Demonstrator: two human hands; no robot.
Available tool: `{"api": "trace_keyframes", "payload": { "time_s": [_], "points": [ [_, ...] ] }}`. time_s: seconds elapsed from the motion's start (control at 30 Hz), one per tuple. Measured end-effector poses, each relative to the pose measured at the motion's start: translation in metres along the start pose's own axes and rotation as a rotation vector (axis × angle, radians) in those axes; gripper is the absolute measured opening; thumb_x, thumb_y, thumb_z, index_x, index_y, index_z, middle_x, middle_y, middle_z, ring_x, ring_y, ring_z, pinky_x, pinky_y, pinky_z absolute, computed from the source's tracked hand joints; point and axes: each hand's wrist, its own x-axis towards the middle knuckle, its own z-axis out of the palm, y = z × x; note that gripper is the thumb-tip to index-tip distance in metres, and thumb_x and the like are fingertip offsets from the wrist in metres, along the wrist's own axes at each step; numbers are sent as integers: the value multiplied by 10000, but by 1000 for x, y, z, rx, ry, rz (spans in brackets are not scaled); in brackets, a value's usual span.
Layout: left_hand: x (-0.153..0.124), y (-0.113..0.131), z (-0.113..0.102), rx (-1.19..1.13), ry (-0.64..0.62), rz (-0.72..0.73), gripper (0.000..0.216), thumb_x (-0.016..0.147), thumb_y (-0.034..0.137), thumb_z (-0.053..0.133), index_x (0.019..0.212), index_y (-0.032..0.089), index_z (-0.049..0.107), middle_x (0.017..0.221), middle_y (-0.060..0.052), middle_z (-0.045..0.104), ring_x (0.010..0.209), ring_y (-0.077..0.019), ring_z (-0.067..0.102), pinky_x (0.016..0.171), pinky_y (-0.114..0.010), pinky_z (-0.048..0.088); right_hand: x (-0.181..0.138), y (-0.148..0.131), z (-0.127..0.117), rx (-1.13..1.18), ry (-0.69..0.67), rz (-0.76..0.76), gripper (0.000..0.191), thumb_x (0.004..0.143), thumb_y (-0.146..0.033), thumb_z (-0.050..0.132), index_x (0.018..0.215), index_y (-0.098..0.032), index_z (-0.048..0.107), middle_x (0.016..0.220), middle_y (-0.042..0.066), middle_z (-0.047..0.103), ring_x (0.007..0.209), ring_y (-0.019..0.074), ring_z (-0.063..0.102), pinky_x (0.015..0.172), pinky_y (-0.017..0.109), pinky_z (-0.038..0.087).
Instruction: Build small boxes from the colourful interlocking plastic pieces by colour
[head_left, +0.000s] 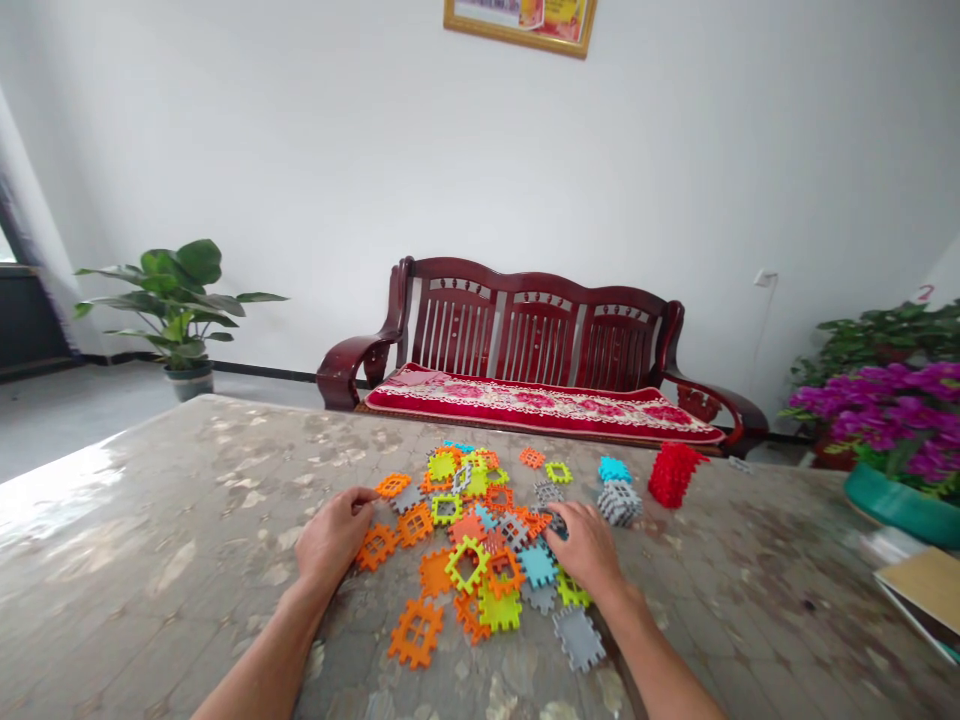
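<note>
A loose pile of flat plastic interlocking tiles with notched edges lies on the table, in orange, lime green, grey and blue. At the pile's left edge rests my left hand [337, 532], its fingers reaching toward an orange tile [393, 485] and a grey tile [407, 499]; nothing shows in its grip. Over on the right side, my right hand [589, 545] has thumb and fingers around a dark grey tile [556, 523], partly hidden by the hand. Between the hands lie a lime tile with an opening [448, 510] and a light blue tile [538, 564].
Beyond my right hand stand a grey tile stack [619, 503], a blue stack [614, 469] and a taller red stack [673, 474]. A flower pot [896, 505] and a notebook [922, 595] sit at the table's right. Behind the table is a wooden bench [536, 340].
</note>
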Motion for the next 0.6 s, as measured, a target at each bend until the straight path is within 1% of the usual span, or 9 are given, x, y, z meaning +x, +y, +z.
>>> {"api": "trace_keyframes", "payload": {
  "time_s": [0.1,0.23,0.33,0.4,0.47,0.53,0.6],
  "points": [
    [1,-1,1,6,-2,-4,314,796,376,488,993,322,727,958,-6,756,846,-223,672,565,-249,381,-1,-2,-3,19,45,-27,371,786,-216,557,1138,-245,668,1115,46,700,1047,244,589,948,370,428],
    [0,0,0,-1,-5,-3,321,795,380,493,1011,317,722,964,-10,757,866,-229,672,574,-253,385,-2,0,-9,24,178,-130,428,797,-183,526,1212,-231,622,1233,58,649,1110,242,561,990,388,410],
    [1,-1,0,-7,-11,-3,316,792,391,500,1000,313,724,947,-10,757,853,-229,674,569,-255,386,2,9,-16,44,292,-137,436,802,-193,509,1228,-209,601,1254,73,636,1137,238,548,1022,397,390],
    [1,-1,0,-6,-11,-5,315,795,392,494,995,312,724,935,-8,756,842,-228,675,558,-254,381,6,21,-21,58,384,-68,439,803,-226,501,1229,-176,592,1240,100,639,1131,248,548,1021,405,391],
    [2,-2,1,2,-7,-2,318,794,390,491,994,310,725,921,-8,756,839,-230,674,551,-252,377,11,37,-27,70,456,52,470,796,-272,498,1244,-154,577,1207,121,651,1093,266,561,994,419,408],
    [2,-3,1,5,-4,9,315,788,389,495,988,311,727,907,-5,758,837,-231,673,549,-250,378,14,53,-33,85,482,180,512,780,-312,501,1263,-153,564,1178,123,664,1060,278,574,969,424,422],
    [2,-3,1,8,2,10,308,781,390,504,976,313,730,904,-3,759,838,-233,673,545,-249,376,15,66,-36,109,476,266,547,761,-332,504,1277,-158,553,1178,117,670,1060,278,581,965,413,426]
  ]
}}
